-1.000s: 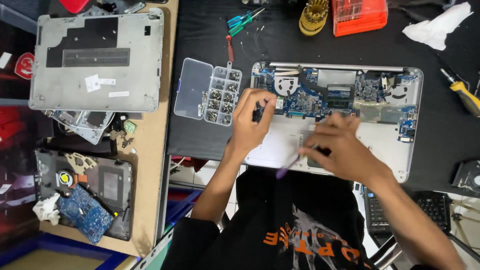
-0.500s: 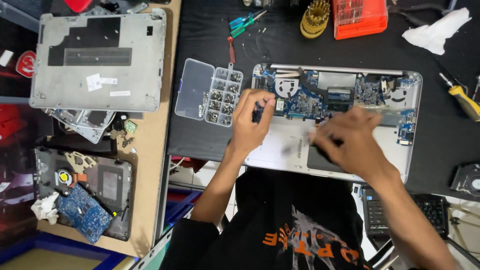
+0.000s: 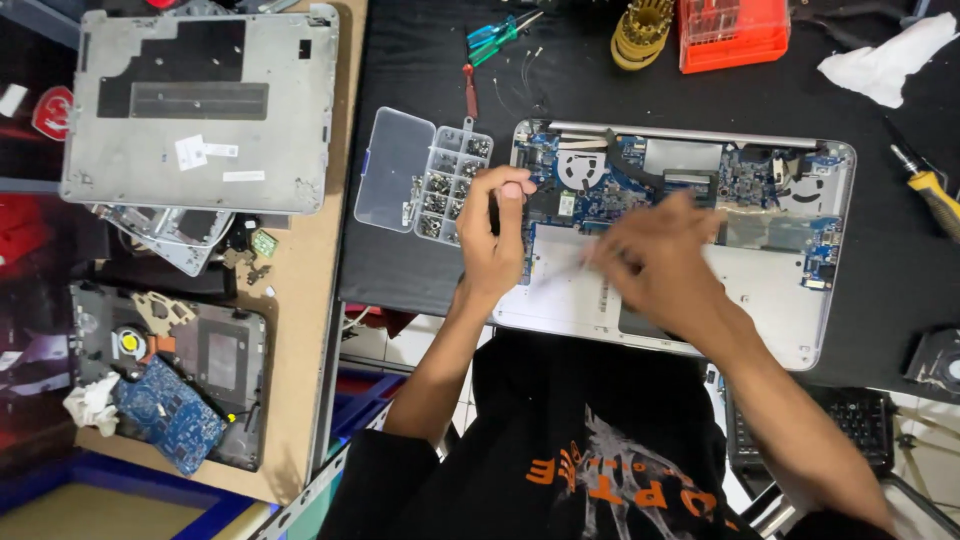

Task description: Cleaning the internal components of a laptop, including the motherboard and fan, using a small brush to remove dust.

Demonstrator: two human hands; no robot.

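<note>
Head view: my left hand (image 3: 495, 235) pinches the opened laptop (image 3: 780, 310) edge; blurred right hand (image 3: 650, 265), grip unclear, should slow beside it.

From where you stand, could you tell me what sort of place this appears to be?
Probably an electronics repair bench: an opened laptop lies with its circuit board bare, a compartmented screw box sits beside it, and a removed bottom cover rests on the side table.
</note>
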